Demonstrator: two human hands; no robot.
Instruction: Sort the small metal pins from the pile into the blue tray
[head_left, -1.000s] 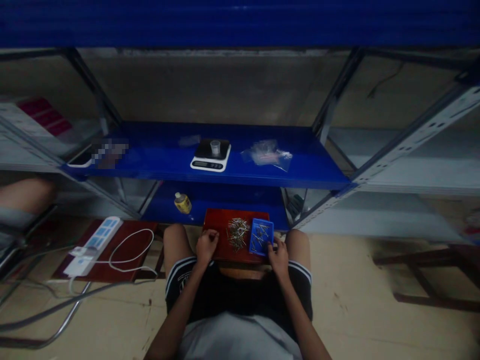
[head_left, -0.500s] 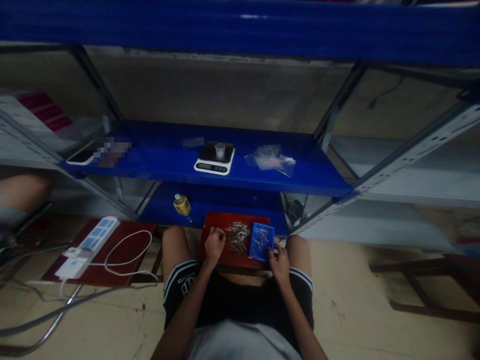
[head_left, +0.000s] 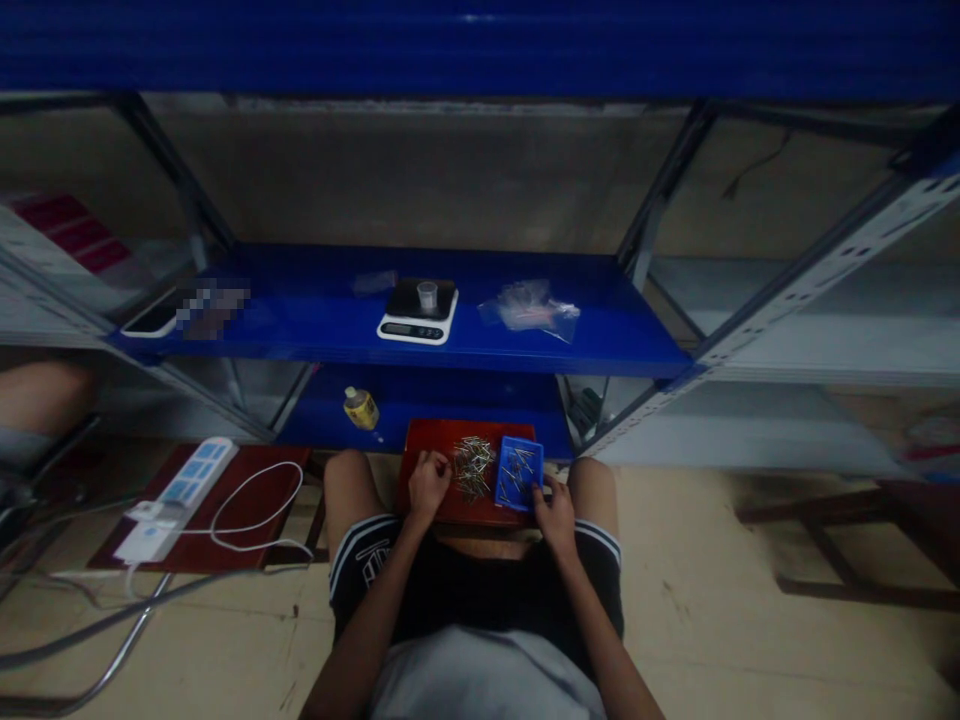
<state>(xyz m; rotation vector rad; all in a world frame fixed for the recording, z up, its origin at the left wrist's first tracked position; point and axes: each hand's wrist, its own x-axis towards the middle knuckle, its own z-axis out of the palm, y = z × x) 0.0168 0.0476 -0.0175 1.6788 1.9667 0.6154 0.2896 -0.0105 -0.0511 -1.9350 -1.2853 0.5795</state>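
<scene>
Thin metal pieces lie just right of the curled left grip; the right grip partly hides the blue tray. Whether either pinches anything, I cannot tell.

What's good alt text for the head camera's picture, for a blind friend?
Left hand beside a pile of thin metal pieces on a red-brown stool, right hand at the edge of a blue tray holding more. Beyond, a scale with a clear cup sits on a blue shelf.
</scene>
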